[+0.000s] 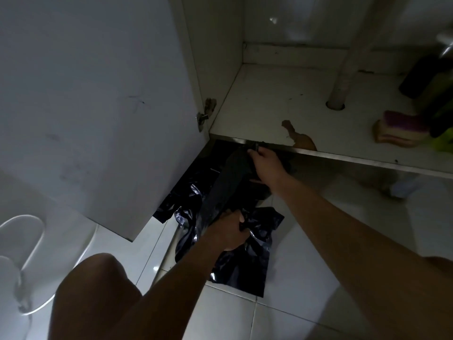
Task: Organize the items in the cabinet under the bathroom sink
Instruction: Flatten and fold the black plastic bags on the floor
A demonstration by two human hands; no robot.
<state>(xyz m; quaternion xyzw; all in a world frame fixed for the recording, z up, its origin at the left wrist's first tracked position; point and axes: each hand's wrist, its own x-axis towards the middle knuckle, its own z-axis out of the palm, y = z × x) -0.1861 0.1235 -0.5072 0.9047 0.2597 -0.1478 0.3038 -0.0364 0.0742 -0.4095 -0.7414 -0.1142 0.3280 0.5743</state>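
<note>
The black plastic bag (245,266) looks light, limp and slippery; left grip (228,231) clutches its bunched middle, right grip (264,163) pinches its top

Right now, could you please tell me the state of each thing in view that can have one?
cabinet door, swung open.
black plastic bags, crumpled on the floor tiles.
left hand, gripping the black plastic bags.
right hand, pinching the top of a taut dark bag.
cabinet floor, chipped at its front edge.
sponge, lying flat on the cabinet floor.
pipe, upright, passing through the cabinet floor.
</note>
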